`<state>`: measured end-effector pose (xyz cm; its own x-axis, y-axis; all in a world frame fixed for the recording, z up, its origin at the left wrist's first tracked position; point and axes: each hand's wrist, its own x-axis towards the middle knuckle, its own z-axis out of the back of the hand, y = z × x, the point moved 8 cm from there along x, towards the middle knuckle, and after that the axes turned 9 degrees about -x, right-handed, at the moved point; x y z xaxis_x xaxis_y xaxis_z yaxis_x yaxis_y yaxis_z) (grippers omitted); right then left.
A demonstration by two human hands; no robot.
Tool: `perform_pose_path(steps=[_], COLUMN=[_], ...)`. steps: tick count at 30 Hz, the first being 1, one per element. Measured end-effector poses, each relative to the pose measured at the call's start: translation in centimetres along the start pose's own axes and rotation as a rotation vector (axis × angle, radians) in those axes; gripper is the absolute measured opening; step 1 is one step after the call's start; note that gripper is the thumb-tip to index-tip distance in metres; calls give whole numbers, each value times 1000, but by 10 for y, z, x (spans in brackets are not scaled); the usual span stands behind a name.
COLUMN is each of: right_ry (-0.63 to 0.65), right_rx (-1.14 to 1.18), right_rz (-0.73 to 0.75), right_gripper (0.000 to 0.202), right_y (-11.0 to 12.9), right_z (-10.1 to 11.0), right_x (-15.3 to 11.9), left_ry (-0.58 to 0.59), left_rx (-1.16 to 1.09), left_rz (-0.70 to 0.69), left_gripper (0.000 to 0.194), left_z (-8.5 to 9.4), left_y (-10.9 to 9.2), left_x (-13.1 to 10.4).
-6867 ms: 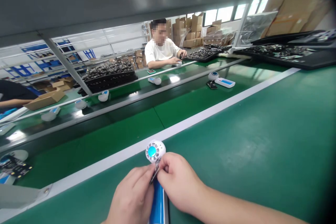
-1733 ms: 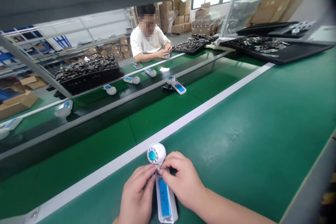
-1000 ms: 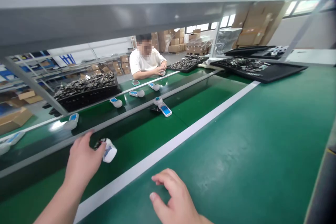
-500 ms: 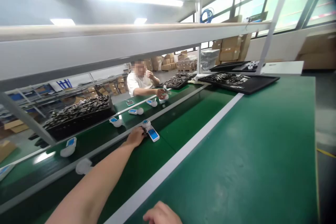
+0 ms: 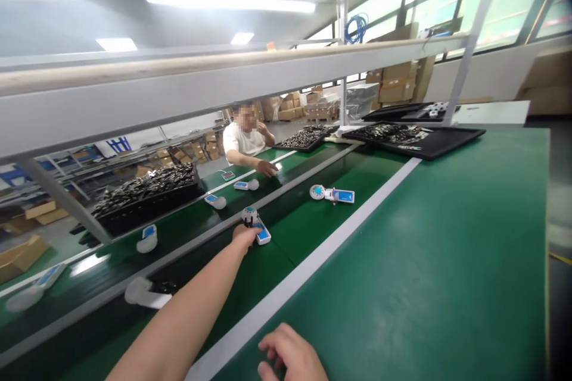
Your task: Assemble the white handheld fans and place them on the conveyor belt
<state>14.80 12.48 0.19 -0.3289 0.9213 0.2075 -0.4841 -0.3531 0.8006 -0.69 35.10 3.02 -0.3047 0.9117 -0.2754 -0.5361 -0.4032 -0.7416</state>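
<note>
My left hand (image 5: 245, 239) reaches far out over the green belt. Its fingers are closed around a white handheld device (image 5: 263, 234) that has a round head with a ring of blue-green marks and a blue panel on its rectangular body. A small black part shows between head and body. A similar white device (image 5: 343, 196) lies farther right on the same lane, its blue panel facing up. Under my left forearm lies another white device (image 5: 142, 294), partly hidden. At the bottom edge, my right hand (image 5: 295, 356) hovers over the green table with fingers loosely bent, apart and holding nothing.
A grey divider (image 5: 196, 233) splits the belt; beyond it lie several more white devices (image 5: 216, 201). Black trays (image 5: 442, 141) of dark metallic parts stand at the back and left. A co-worker's hand (image 5: 267, 168) touches the far lane. A shelf beam (image 5: 187, 80) crosses overhead.
My left hand has closed onto the device's body. Another device has appeared on the near lane to the right. The co-worker's hand has lowered, and far-lane devices have moved left.
</note>
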Motion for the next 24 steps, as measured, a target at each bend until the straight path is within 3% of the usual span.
perform_pose_path(steps=[4,7,11,14,17,21,24], right_ry=[-258,-381,-341,-237,-136,-79,-66], right_rx=[61,125,198,230,237,194,157], right_rz=[-56,-131,-121,-73,-17,31,44], right_gripper=[16,18,22,18,14,16,17], right_y=[2,-1,2,7,14,21,25], right_z=[48,73,70,53,37,30,29], right_x=[2,0,-1,-2,-4,-8,-11], left_ry=[119,214,247,208,171,151,9], left_rx=[-204,-307,-391,-406,-405,-378,-309], left_rz=[-4,-24,-34,3,31,-6,-52], left_gripper=[34,29,21,29,35,49,62], left_z=[-5,-7,-3,1,2,1,13], left_y=[-4,18,64,94,111,114,113], left_x=[-45,-104,-192,-237,-257,-264,-263])
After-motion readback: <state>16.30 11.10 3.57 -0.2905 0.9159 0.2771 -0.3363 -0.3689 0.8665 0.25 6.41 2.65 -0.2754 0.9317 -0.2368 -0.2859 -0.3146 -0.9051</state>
